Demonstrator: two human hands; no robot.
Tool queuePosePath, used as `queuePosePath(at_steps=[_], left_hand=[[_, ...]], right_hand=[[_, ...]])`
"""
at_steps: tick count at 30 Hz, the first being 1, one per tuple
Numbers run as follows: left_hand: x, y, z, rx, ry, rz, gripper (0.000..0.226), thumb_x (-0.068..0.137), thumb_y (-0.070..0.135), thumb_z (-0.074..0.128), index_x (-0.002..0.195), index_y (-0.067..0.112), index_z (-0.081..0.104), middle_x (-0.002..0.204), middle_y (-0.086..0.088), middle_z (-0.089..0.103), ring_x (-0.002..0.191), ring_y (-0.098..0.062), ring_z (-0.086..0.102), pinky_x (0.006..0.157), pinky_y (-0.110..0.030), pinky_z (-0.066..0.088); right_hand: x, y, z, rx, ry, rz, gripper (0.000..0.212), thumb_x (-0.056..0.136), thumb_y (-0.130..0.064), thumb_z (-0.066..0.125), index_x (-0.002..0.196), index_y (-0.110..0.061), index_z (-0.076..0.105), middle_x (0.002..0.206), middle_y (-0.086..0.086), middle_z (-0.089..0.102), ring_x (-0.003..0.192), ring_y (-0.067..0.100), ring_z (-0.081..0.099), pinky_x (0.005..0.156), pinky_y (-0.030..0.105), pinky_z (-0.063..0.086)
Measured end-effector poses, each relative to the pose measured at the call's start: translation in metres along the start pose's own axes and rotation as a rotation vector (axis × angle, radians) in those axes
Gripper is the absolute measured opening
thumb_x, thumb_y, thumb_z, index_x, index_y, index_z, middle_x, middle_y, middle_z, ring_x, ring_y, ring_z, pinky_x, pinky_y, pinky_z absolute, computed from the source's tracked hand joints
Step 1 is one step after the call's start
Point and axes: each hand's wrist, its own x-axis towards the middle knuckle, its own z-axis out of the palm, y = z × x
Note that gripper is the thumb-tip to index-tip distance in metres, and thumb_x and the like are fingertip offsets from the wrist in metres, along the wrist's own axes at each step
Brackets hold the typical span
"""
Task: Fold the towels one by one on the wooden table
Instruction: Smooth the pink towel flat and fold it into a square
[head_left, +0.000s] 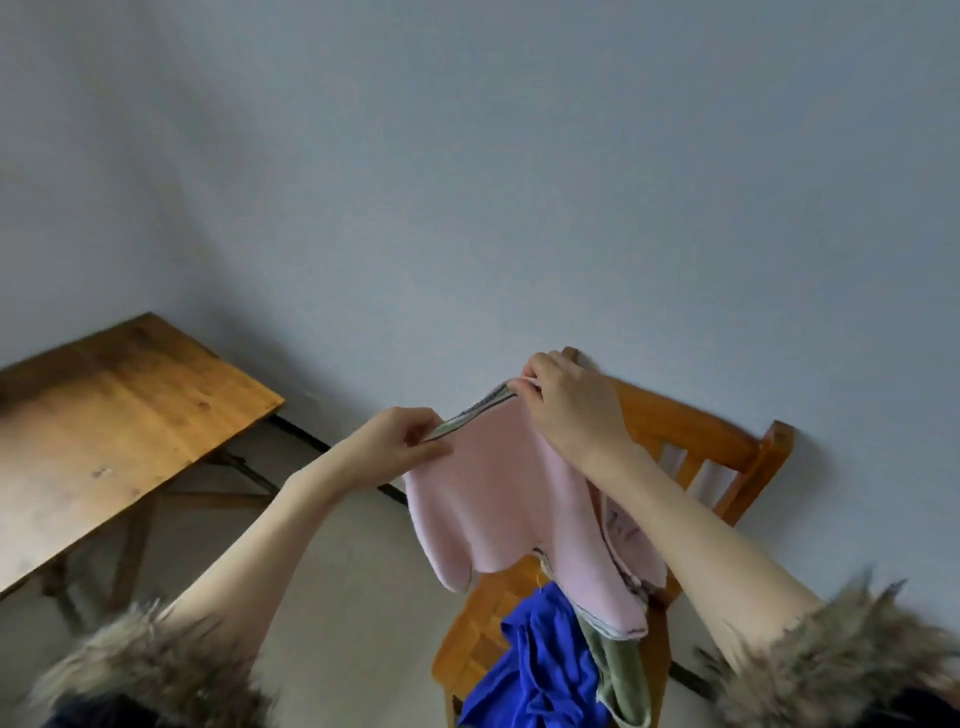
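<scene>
Fur-trimmed cuffs (150, 649) frame both bare forearms, raised so the pink towel (498, 499) hangs free above the wooden chair (691, 431). Each grip is clamped on the towel's striped top hem: the left hand (400, 436) pinches one end, the right hand (566, 405) the other, likely to stretch the edge straight and find the corners before folding. A blue towel (545, 660) and a green towel (621, 675) lie heaped on the chair seat, waiting. Well apart to the left stands the table (114, 415), where the folding belongs.
</scene>
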Motion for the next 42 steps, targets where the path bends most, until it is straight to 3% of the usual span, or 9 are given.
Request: queuePosePath(at_steps=[5,13,15,19,21,27,33,37,42], left_hand=[[-0.055,-0.035,-0.061,0.061,0.315,-0.110,0.019,0.079,0.035,0.070,0.079,0.018,0.063,0.073,-0.003,0.061,0.063,-0.007,0.047,0.063,-0.025,0.039],[-0.155,-0.112,-0.155,-0.026,0.513,-0.238,0.022,0.066,0.055,0.058,0.068,0.034,0.062,0.065,0.014,0.058,0.063,-0.002,0.049,0.062,-0.022,0.042],[-0.175,-0.134,-0.177,-0.011,0.609,-0.283,0.020,0.065,0.055,0.058,0.066,0.035,0.060,0.062,0.014,0.056,0.061,-0.003,0.047,0.061,-0.020,0.038],[-0.216,-0.187,-0.227,0.069,0.796,-0.377,0.017,0.079,0.025,0.072,0.070,0.030,0.059,0.065,0.011,0.055,0.061,-0.003,0.048,0.058,-0.013,0.035],[-0.237,-0.217,-0.250,0.100,0.802,-0.432,0.014,0.081,0.020,0.071,0.072,0.025,0.062,0.066,0.009,0.054,0.060,-0.004,0.046,0.059,-0.012,0.036],[-0.276,-0.296,-0.292,0.185,0.793,-0.522,0.010,0.083,0.013,0.068,0.081,0.022,0.064,0.066,0.012,0.053,0.060,-0.002,0.047,0.062,-0.009,0.036],[-0.282,-0.362,-0.317,0.174,0.766,-0.614,0.009,0.083,0.017,0.068,0.077,0.021,0.063,0.068,0.013,0.055,0.063,-0.003,0.047,0.060,-0.007,0.036],[-0.272,-0.416,-0.333,0.143,0.798,-0.722,0.009,0.081,0.024,0.070,0.074,0.021,0.065,0.067,0.012,0.057,0.063,-0.005,0.049,0.058,-0.009,0.036],[-0.245,-0.490,-0.364,0.177,0.763,-0.798,0.007,0.086,0.016,0.065,0.088,0.011,0.070,0.073,0.013,0.052,0.073,-0.012,0.048,0.065,-0.019,0.028]], right_hand=[[0.038,-0.063,0.025,0.022,-0.082,-0.067,0.045,0.091,-0.050,0.048,0.070,-0.010,0.044,0.063,0.004,0.052,0.062,0.028,0.052,0.053,0.032,0.031],[0.099,-0.189,0.105,0.363,-0.229,-0.208,0.022,0.093,-0.003,0.041,0.099,-0.001,0.062,0.102,0.014,0.055,0.093,0.029,0.053,0.074,0.023,0.033],[0.114,-0.227,0.128,0.514,-0.240,-0.130,0.017,0.093,-0.011,0.049,0.080,-0.008,0.060,0.084,0.005,0.058,0.081,0.024,0.054,0.061,0.017,0.032],[0.142,-0.292,0.177,0.636,-0.286,0.047,0.045,0.081,-0.043,0.067,0.053,-0.017,0.043,0.053,-0.004,0.049,0.054,0.014,0.044,0.051,0.024,0.033],[0.155,-0.321,0.204,0.554,-0.317,0.006,0.043,0.080,-0.045,0.066,0.055,-0.015,0.047,0.055,0.000,0.052,0.058,0.019,0.048,0.052,0.031,0.032],[0.183,-0.387,0.270,0.554,-0.352,-0.046,0.014,0.088,-0.014,0.058,0.088,-0.008,0.070,0.090,0.008,0.067,0.084,0.022,0.058,0.066,0.021,0.034],[0.207,-0.415,0.319,0.506,-0.362,0.152,0.046,0.081,-0.052,0.063,0.057,-0.015,0.050,0.058,-0.001,0.054,0.057,0.016,0.050,0.045,0.023,0.030],[0.243,-0.429,0.362,0.355,-0.366,0.073,0.047,0.079,-0.059,0.060,0.063,-0.016,0.050,0.062,-0.001,0.057,0.058,0.017,0.052,0.046,0.022,0.029],[0.307,-0.439,0.448,0.408,-0.448,-0.058,0.008,0.085,-0.019,0.061,0.085,-0.012,0.065,0.091,0.008,0.065,0.089,0.027,0.057,0.070,0.029,0.042]])
